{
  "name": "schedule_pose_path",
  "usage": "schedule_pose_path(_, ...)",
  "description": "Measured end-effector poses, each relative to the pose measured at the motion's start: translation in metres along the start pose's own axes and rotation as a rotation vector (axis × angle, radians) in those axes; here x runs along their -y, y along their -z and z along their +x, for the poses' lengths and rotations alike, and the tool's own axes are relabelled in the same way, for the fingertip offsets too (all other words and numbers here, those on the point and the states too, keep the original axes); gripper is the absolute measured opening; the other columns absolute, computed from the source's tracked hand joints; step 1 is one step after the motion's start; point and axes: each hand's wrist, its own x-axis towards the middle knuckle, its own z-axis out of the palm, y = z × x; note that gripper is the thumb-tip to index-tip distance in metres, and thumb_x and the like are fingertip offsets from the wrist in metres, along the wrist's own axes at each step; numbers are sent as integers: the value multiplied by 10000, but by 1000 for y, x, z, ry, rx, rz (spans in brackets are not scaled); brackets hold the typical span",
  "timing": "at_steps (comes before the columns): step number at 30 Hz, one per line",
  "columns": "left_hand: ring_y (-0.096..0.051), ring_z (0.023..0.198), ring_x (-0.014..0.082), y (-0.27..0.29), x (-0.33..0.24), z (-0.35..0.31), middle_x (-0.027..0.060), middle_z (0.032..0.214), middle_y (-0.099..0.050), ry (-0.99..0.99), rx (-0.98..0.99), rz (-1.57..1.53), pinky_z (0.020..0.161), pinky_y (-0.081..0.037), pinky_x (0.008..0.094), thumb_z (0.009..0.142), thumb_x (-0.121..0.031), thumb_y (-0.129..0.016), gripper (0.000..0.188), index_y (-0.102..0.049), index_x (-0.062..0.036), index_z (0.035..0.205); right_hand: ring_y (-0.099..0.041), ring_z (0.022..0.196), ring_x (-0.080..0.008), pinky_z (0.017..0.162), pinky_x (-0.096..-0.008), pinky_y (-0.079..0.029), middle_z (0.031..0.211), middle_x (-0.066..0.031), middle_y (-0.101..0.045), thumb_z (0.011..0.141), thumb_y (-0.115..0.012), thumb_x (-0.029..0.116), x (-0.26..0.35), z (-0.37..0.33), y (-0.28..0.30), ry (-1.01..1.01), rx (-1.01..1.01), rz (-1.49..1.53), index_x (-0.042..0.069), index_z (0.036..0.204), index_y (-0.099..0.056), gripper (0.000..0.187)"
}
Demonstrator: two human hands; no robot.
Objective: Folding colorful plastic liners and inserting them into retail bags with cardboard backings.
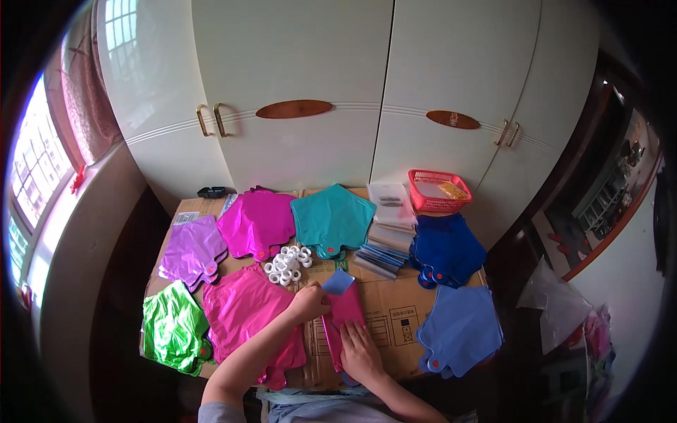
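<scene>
A pink foil sheet, apparently an uninflated balloon (pixel 345 307), lies folded into a narrow strip in front of me, with a light blue layer (pixel 339 283) showing at its far end. My left hand (pixel 310 303) is closed, its fingers curled at the strip's upper left edge. Flat on the lower part of the strip rests my right hand (pixel 361 351), fingers stretched out. Left of the strip, partly under my left forearm, is a stack of pink foil balloons (pixel 243 310). White rings (pixel 286 265) are heaped beyond my left hand.
Cardboard (pixel 395 296) covers the table. Around its edge lie green (pixel 175 324), lilac (pixel 192 248), magenta (pixel 257 222), teal (pixel 333 217), dark blue (pixel 448 247) and light blue (pixel 462 328) foil stacks. Folded strips (pixel 381 257), plastic bags (pixel 391 204) and a red basket (pixel 437 201) stand far right. Cabinets (pixel 296 56) rise behind.
</scene>
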Motion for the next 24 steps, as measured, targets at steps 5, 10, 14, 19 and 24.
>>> schedule_pose_path(5, -601, 866, 276, 2, 0, 1, 143, 784, -633, -9, 17, 14, 786, -487, 369, 638, -238, -686, 197, -694, -51, 699, -350, 1286, -389, 1076, -452, -298, 1319, -258, -424, 789, -559, 144, 2, -6, 13, -22, -9, 1, -66, 1208, -497, 473)
schedule_pose_path(10, -607, 839, 267, 2, 7, 4, 139, 777, -634, -27, 44, 4, 774, -489, 367, 635, -224, -679, 177, -702, -64, 707, -345, 1288, -392, 1075, -447, -304, 1313, -270, -422, 792, -567, 155, 6, -10, 13, -4, -20, -5, -72, 1192, -516, 463)
schedule_pose_path(14, -619, 815, 304, 3, 10, 8, 174, 795, -624, -1, 74, -33, 765, -499, 381, 591, -221, -700, 214, -676, -26, 677, -341, 1294, -387, 1074, -442, -309, 1309, -265, -433, 791, -563, 151, 7, -12, 11, 12, -6, -15, -83, 1183, -521, 459)
schedule_pose_path(19, -632, 751, 310, 11, 2, 8, 175, 745, -632, 8, 86, -55, 715, -510, 382, 583, -210, -705, 211, -675, -19, 667, -363, 1284, -383, 1053, -462, -333, 1265, -252, -479, 784, -574, 125, 6, -14, 10, 23, -18, 14, -82, 1160, -539, 431)
schedule_pose_path(24, -633, 733, 309, 9, 3, 7, 175, 740, -636, -18, 58, -26, 699, -512, 384, 584, -207, -704, 211, -681, -19, 677, -374, 1278, -385, 1051, -464, -335, 1265, -248, -487, 781, -576, 126, 6, -14, 9, 22, -12, 4, -76, 1167, -539, 437)
